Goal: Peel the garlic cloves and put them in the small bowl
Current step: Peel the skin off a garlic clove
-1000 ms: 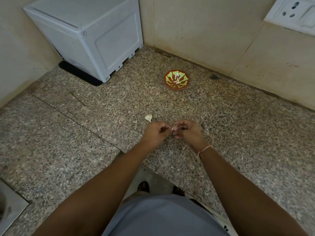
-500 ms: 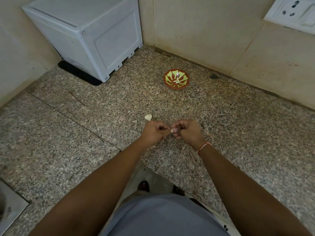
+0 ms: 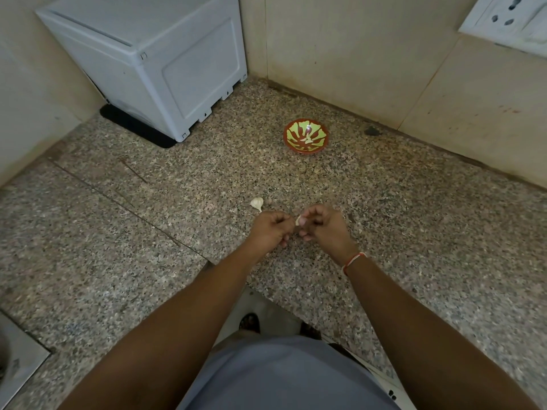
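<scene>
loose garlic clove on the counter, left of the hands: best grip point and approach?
Likely a pinch across the plump upper body of the loose garlic clove, from straight above. It lies flat on the granite counter, its thin tail pointing toward the person, so the bulb end gives the fingers more to hold. Both the left hand and the right hand are busy on another clove.

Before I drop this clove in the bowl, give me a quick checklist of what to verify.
1. Clove held between left hand and right hand: ok.
2. Clove fully peeled: cannot tell, mostly hidden by fingers.
3. Small bowl upright on the counter: ok.
4. Path from the hands to the bowl free: ok.
5. Room in the bowl: ok, only pale bits inside.
6. Spare clove on the counter, apart from the hands: ok.
</scene>
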